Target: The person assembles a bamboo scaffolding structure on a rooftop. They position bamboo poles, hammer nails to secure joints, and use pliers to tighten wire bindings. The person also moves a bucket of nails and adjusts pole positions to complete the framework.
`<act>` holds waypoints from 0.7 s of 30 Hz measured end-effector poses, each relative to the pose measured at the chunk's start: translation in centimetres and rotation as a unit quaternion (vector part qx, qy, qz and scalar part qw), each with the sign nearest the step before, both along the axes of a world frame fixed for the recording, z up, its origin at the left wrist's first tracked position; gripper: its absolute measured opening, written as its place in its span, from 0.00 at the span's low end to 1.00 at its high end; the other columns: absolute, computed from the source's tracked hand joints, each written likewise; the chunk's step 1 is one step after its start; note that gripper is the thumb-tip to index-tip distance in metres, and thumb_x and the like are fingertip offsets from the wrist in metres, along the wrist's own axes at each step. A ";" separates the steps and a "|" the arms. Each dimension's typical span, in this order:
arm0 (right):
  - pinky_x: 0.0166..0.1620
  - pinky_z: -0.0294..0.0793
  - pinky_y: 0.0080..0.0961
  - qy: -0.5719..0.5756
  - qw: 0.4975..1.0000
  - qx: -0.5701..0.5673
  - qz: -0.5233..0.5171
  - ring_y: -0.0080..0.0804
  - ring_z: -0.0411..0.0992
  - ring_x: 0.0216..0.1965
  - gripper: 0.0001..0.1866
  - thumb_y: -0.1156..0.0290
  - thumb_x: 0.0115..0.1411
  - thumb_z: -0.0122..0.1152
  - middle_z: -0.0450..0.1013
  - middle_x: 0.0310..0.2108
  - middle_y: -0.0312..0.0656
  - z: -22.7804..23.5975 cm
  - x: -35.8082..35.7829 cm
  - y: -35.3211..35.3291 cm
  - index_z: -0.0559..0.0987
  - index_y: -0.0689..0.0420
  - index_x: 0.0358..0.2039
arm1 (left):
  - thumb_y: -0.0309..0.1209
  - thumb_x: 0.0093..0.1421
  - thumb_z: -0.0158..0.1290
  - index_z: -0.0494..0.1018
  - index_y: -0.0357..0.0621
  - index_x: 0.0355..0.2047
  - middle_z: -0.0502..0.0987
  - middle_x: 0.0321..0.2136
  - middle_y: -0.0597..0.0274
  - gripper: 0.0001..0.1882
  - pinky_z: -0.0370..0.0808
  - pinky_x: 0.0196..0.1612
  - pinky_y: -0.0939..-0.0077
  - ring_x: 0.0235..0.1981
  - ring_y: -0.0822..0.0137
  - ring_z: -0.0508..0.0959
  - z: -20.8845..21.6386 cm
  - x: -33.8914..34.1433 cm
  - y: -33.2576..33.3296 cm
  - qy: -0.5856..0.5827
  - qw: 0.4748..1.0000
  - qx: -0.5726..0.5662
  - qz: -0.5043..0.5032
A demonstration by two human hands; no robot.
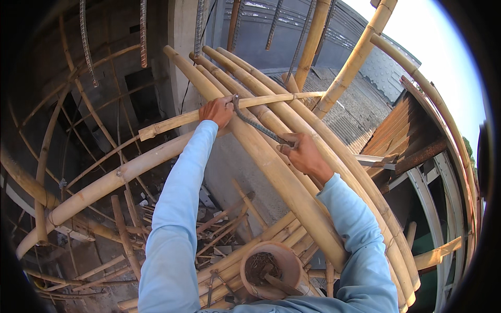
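My left hand (218, 110) grips a thin split bamboo strip (172, 124) that lies crosswise over several thick bamboo poles (271, 167). Its fingers are by the hooked tip of a dark steel rod (258, 126). My right hand (302, 152) holds the rod's other end, resting on the thick poles. The rod runs diagonally between both hands. Both arms wear light blue sleeves.
A bamboo scaffold surrounds me, high above ground. Rebar (143, 31) sticks down from a concrete column (182, 47). A tan pouch (271, 268) with wire hangs at my waist. Debris and bamboo offcuts (214, 229) lie below. Corrugated roofs (360, 109) sit to the right.
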State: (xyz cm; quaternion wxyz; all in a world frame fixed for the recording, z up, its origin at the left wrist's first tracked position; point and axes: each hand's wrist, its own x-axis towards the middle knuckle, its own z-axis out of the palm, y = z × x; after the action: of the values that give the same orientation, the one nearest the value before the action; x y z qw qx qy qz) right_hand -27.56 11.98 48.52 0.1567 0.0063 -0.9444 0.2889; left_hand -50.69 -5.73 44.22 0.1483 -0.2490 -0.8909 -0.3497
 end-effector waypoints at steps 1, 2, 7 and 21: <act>0.51 0.77 0.36 -0.039 0.999 0.006 -0.011 0.44 0.81 0.44 0.24 0.69 0.60 0.65 0.81 0.46 0.63 0.7 0.4 -0.1 0.79 0.71 0.54 | 0.44 0.69 0.49 0.79 0.60 0.58 0.82 0.50 0.46 0.20 0.72 0.60 0.54 0.54 0.45 0.79 -0.1 -0.2 -0.7 -0.011 1.000 0.004 0.020; 0.50 0.77 0.36 -0.027 1.000 0.006 -0.004 0.44 0.81 0.41 0.24 0.70 0.60 0.64 0.81 0.41 0.63 0.8 0.3 0.2 0.79 0.71 0.54 | 0.41 0.69 0.49 0.79 0.60 0.58 0.82 0.50 0.48 0.20 0.72 0.60 0.55 0.54 0.46 0.79 0.1 -0.2 -0.9 -0.007 1.000 -0.005 0.029; 0.44 0.77 0.37 -0.006 0.999 -0.017 0.048 0.42 0.78 0.33 0.23 0.69 0.58 0.63 0.80 0.30 0.59 3.5 -1.9 2.2 0.81 0.70 0.52 | 0.39 0.71 0.48 0.80 0.64 0.57 0.83 0.49 0.53 0.18 0.74 0.59 0.56 0.52 0.50 0.81 1.2 0.2 -0.4 0.016 0.997 -0.046 0.063; 0.50 0.77 0.35 -0.017 0.997 -0.053 0.055 0.39 0.79 0.43 0.25 0.66 0.62 0.64 0.80 0.48 0.59 -2.0 -0.3 4.3 0.79 0.68 0.56 | 0.41 0.68 0.53 0.82 0.61 0.54 0.83 0.46 0.46 0.16 0.74 0.57 0.51 0.49 0.42 0.80 -0.6 -1.2 -1.0 0.040 0.999 -0.015 0.004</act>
State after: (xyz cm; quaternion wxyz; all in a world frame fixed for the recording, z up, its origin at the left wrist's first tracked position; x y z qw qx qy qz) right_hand -27.82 16.24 46.50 0.1243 0.0452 -0.9287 0.3465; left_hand -51.91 -6.78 43.63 0.1810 -0.2616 -0.8904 -0.3256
